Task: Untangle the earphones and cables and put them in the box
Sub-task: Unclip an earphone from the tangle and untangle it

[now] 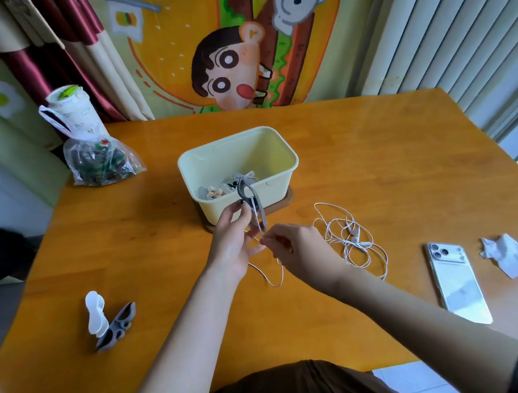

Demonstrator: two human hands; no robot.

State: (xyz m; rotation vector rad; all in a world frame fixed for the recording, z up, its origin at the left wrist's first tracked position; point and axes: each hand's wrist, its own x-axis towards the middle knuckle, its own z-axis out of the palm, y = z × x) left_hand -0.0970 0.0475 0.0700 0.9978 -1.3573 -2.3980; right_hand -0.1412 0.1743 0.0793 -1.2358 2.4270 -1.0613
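**Head view: both hands at work on a clip and cord before the box**

The left hand [235, 241] grips a grey clip [250, 197] by its lower end, fingers [237, 212] curled round it. It is held upright just in front of the box [281, 179]. The right hand [299, 246] pinches a white cord [273, 284] between thumb and forefinger just under the clip. The cord loops down onto the table [392, 153] and runs right to the tangled earphones [355, 233], which lie beside the box, not in it.

The one cream box stands on a brown base [286, 200] and holds small bits too blurred to name. The table is orange wood. Behind it hang a cartoon cloth [233, 52] and a red and cream curtain [49, 68].

Left of the arms lie two more clips, a white one [95, 312] touching a grey one [117, 326]. On the right are one phone [457, 283] and one crumpled paper [506, 259]. One plastic bag [100, 163] sits at the far left.
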